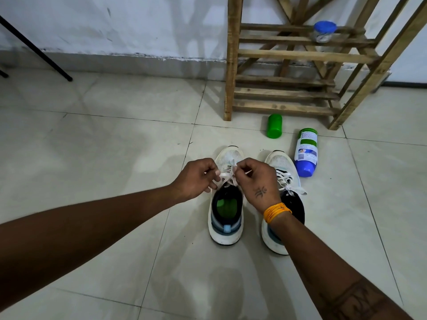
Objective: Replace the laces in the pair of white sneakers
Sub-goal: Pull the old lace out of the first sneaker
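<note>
- 2 sneakers stand side by side on the floor (115,139), toes toward 12 o'clock: left sneaker (226,218), right sneaker (283,181).
- Both hands (196,177) (257,181) meet over the left sneaker's lace (227,175).
- At 1 o'clock lie 2 bottles (274,126) (306,152); the rack (293,65) stands behind them, a jar (323,31) on it.

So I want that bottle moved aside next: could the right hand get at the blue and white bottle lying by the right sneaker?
Probably yes. The bottle lies on open floor just beyond the right hand, nothing between, but its fingers pinch the lace and must let go first.

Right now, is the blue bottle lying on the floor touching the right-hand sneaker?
Apart. The head view shows a strip of floor tile between the blue bottle and the right-hand sneaker.
</note>
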